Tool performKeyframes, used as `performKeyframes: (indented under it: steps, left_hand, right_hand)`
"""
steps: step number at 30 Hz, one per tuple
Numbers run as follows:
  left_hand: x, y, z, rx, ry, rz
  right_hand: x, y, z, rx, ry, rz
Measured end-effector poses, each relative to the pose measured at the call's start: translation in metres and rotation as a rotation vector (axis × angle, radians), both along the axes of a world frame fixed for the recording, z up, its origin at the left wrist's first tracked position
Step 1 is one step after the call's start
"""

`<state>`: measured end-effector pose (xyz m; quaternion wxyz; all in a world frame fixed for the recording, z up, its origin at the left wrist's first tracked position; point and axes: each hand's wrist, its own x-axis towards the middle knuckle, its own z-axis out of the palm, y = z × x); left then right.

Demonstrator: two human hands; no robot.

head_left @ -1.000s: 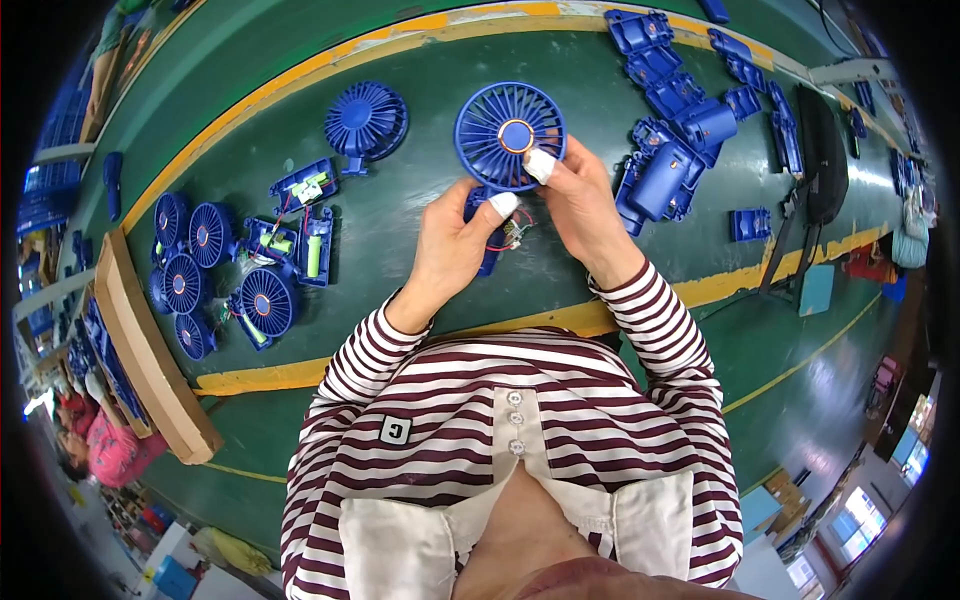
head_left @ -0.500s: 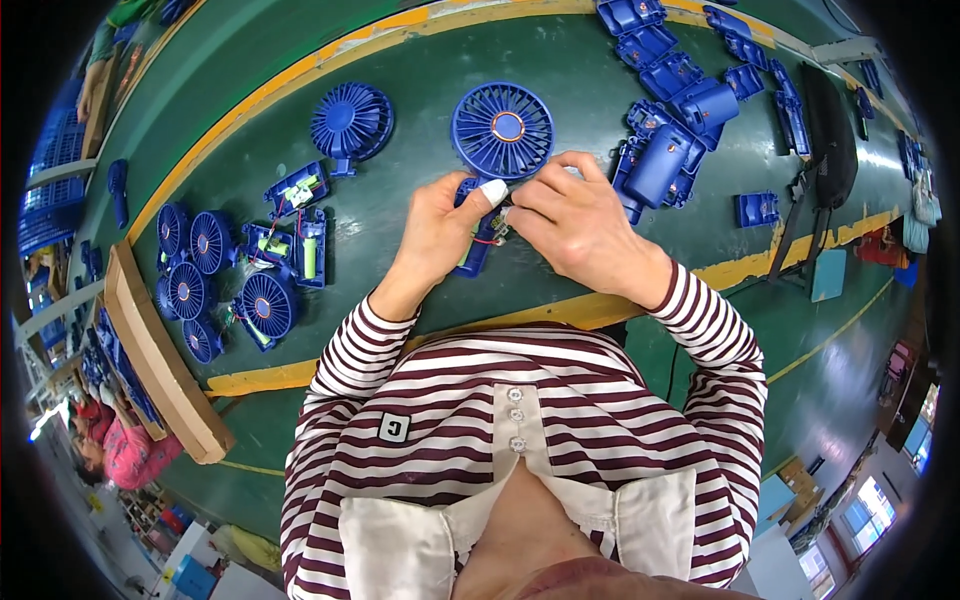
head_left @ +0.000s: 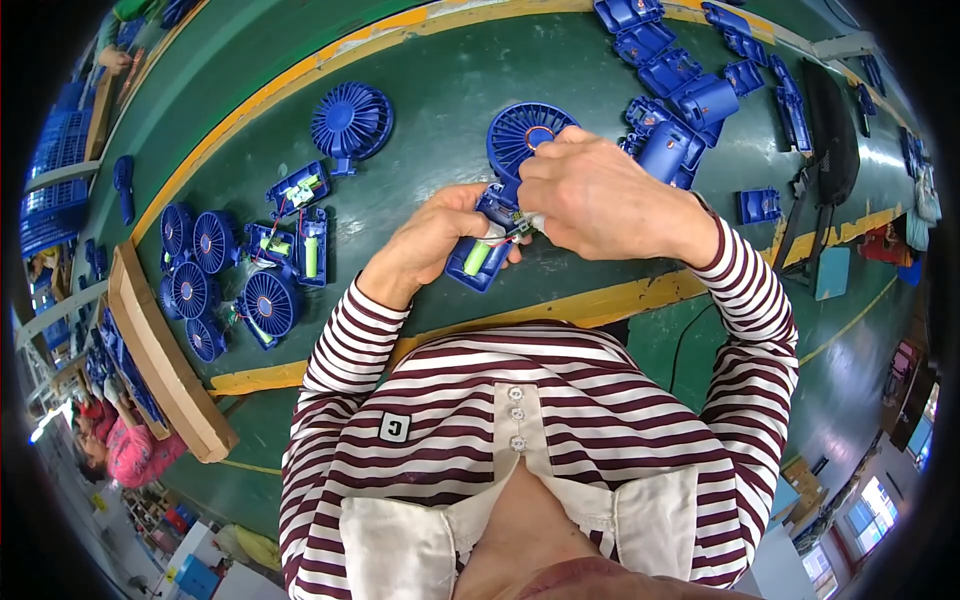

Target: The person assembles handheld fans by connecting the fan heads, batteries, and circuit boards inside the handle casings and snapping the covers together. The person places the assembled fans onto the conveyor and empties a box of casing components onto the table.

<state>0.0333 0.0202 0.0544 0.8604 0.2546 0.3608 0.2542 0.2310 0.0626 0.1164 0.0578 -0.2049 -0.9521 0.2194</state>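
Observation:
In front of me is a blue handheld fan (head_left: 515, 135) with a round slatted head and an opened handle. Inside the handle show a green battery cell (head_left: 478, 257), thin wires and a small circuit board. My left hand (head_left: 432, 235) is closed around the handle's left side, thumb on top. My right hand (head_left: 585, 195) is bent over the joint of head and handle, its fingers drawn together near the board. What those fingertips pinch is hidden behind the hand. The fan head's right part lies partly behind that hand.
Several blue fans (head_left: 192, 290) and opened handles with green cells lie at the left, beside a cardboard tray (head_left: 165, 350). A separate fan head (head_left: 351, 121) lies farther back. Blue handle shells (head_left: 665, 150) are piled right of my hands. A black strapped bag (head_left: 832, 140) lies at the right.
The fan has turned and tilted, its head shifting right and slightly down; the green cell now shows. My right hand has moved right, and the left hand has turned with the handle.

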Motion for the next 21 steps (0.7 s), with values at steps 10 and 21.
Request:
performKeyframes:
  steps: [10,21]
  left_hand:
    - [0.014,-0.010,-0.003,-0.068,-0.237,0.396]
    - [0.017,-0.006,0.005,0.004,-0.008,0.669]
  right_hand:
    - [-0.018,-0.021,-0.028,0.337,0.415,-0.384]
    - [-0.042,-0.037,-0.078,0.602,0.707,-0.524]
